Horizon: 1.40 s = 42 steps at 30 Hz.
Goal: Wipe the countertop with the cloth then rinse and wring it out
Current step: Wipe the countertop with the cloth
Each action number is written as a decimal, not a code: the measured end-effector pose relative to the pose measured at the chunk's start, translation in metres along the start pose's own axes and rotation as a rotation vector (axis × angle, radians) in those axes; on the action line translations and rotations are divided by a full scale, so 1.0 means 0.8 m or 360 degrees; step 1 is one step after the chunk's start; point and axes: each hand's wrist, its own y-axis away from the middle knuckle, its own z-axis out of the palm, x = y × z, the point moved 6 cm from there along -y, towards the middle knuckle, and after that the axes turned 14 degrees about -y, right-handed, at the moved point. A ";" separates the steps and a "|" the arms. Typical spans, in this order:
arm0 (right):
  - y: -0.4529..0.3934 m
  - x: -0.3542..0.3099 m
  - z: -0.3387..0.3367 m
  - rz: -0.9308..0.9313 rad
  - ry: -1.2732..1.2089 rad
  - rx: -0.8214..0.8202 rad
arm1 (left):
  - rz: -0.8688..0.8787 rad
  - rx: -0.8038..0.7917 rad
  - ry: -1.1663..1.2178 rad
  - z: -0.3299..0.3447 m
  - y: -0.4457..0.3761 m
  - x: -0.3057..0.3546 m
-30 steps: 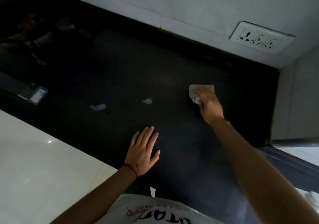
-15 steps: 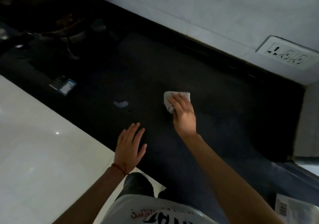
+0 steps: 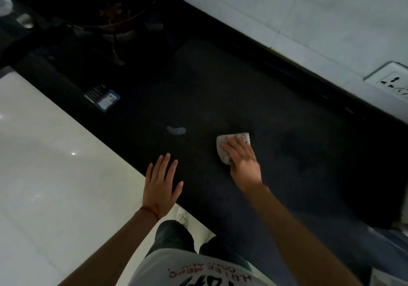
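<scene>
Right fingers (image 3: pixel 235 145) pressed flat on cloth (image 3: pixel 223 141) for wiping pressure; left hand (image 3: pixel 161 186) splayed, bracing us on table (image 3: pixel 287 153).

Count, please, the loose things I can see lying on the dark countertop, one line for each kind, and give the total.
Cloth, under the right hand: 1
Pale smear or scrap, not yet wiped: 1
Blue-edged card or packet: 1
Total: 3
The dim far-left corner holds more, too dark to count. The left hand rests flat at the countertop edge.
</scene>
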 end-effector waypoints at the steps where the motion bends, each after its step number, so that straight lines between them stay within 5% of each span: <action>1: -0.018 0.007 -0.007 0.0014 0.0018 0.0010 | 0.0008 0.0002 0.0009 0.000 0.000 0.000; 6: -0.079 0.028 -0.023 0.0526 -0.0042 0.0073 | 0.0010 0.0029 0.0055 -0.002 0.000 -0.001; 12: -0.017 -0.004 -0.002 0.0180 0.0009 0.0075 | 0.0013 0.0006 0.0058 0.000 -0.002 -0.002; 20: -0.094 0.005 -0.001 0.0524 -0.0071 0.0125 | 0.0042 -0.0055 0.0107 0.000 -0.002 -0.005; 27: -0.018 -0.053 0.029 0.0186 -0.0133 0.0077 | -0.0013 0.0070 0.0156 -0.005 -0.021 -0.057; 35: -0.098 -0.111 0.118 -0.0141 0.0000 -0.0136 | -0.0176 -0.0003 0.0092 -0.002 -0.084 -0.146; 42: -0.169 -0.109 0.117 0.0126 -0.0035 -0.0077 | -0.0181 -0.0025 0.0013 0.002 -0.086 -0.146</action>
